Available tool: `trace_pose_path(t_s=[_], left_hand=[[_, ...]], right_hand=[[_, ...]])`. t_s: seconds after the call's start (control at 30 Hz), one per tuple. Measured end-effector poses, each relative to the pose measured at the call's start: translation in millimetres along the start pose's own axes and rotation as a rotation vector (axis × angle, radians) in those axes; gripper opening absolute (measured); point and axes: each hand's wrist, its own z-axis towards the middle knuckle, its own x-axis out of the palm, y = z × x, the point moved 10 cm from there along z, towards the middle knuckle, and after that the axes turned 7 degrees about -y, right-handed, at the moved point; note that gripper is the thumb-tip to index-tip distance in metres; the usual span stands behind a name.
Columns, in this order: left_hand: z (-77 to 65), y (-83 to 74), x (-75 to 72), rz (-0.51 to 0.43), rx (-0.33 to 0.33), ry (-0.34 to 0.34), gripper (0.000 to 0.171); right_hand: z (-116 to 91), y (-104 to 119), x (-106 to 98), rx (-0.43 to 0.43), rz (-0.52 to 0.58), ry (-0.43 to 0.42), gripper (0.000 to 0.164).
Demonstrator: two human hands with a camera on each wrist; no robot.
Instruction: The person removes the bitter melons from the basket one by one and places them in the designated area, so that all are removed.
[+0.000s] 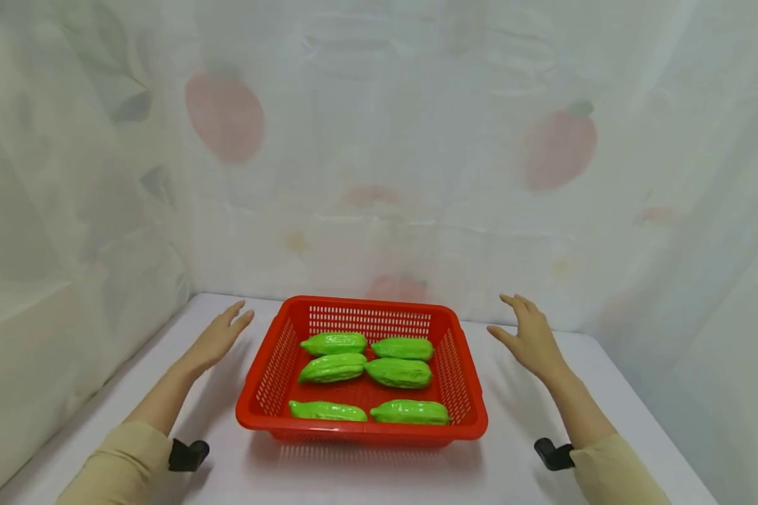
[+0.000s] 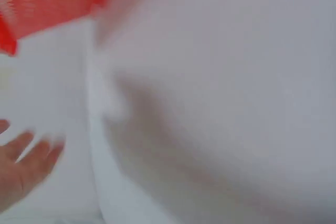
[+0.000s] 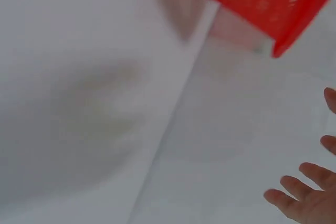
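A red plastic basket [image 1: 366, 432] with slotted walls stands on the white table, and several bright green ridged bitter melons [image 1: 399, 373] lie inside it in rough pairs. To the basket's left my left hand [image 1: 217, 340] hovers apart from it, fingers extended. My right hand [image 1: 532, 338] is likewise held in the air beyond the basket's right side, thumb and fingers spread. Neither hand holds anything. Both wrist views show a corner of the basket [image 2: 58, 3] at the top, with the left fingers [image 2: 39, 158] and right fingers [image 3: 296, 186] away from it.
The white table [image 1: 328, 484] reaches back to a pale curtain [image 1: 379, 140] printed with red fruit. More curtain hangs close along the left and right sides. A black band mount [image 1: 188, 455] sits at the left wrist, another mount [image 1: 553, 454] at the right.
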Motion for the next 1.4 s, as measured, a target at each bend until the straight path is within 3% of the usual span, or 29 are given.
trace_pose_path(t_s=[0.07, 0.13, 0.2, 0.3, 0.53, 0.83, 1.03, 1.4], left_hand=[[-0.3, -6.4, 7.5, -0.238, -0.056, 0.104, 0.077], [-1.9, -9.0, 15.2, -0.407, -0.128, 0.193, 0.075], [-2.4, -10.1, 21.0, -0.495, -0.169, 0.241, 0.074], [-0.4, -9.5, 27.8, -0.551, -0.184, 0.268, 0.071], [6.4, -14.3, 29.6, -0.505, -0.085, 0.229, 0.08], [1.8, -21.0, 38.1, -0.477, -0.022, 0.316, 0.072], [1.2, -16.4, 38.4, -0.466, -0.022, 0.317, 0.073], [-4.1, -18.0, 41.4, -0.582, -0.032, 0.321, 0.07]], right_hand=[[7, 12, -3, 0.032, 0.087, 0.017, 0.066], [13, 25, -6, 0.07, 0.165, 0.044, 0.065], [18, 40, -9, 0.101, 0.229, 0.066, 0.064], [27, 62, -9, 0.114, 0.317, 0.096, 0.061], [40, 105, 2, 0.067, 0.414, 0.131, 0.053], [46, 142, 27, 0.039, 0.468, 0.198, 0.046], [50, 164, 52, 0.052, 0.501, 0.291, 0.043], [55, 196, 112, 0.001, 0.544, 0.44, 0.034]])
